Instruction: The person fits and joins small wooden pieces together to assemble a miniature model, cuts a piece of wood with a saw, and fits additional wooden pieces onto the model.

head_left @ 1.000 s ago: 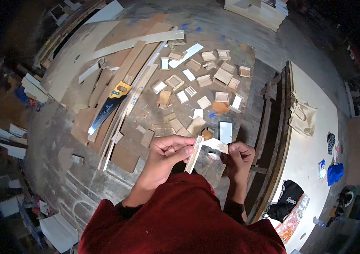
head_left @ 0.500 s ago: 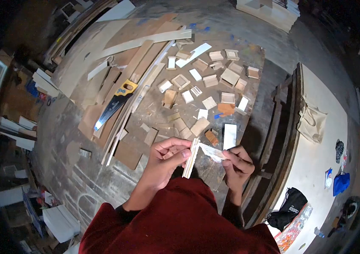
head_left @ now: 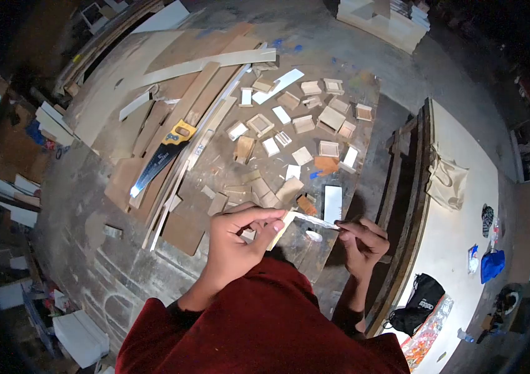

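Observation:
My left hand pinches a small pale wooden piece between thumb and fingers, low in the middle of the view. From its upper end a thin white strip, maybe film or paper, stretches across to my right hand. The thumb and fingertips there are closed on the strip's far end. Under the strip lies a small white scrap. Just beyond my hands are a white panel and a small brown block on the work board.
Several small wooden box-like pieces are spread over the board ahead. A handsaw with a yellow handle rests on long planks to the left. On the right, a pale table bears a cloth bag and a black drawstring bag.
My right hand has moved right, drawing the white strip out longer and straighter from the wooden piece. The wooden piece has turned in my left hand, and the view has shifted slightly.

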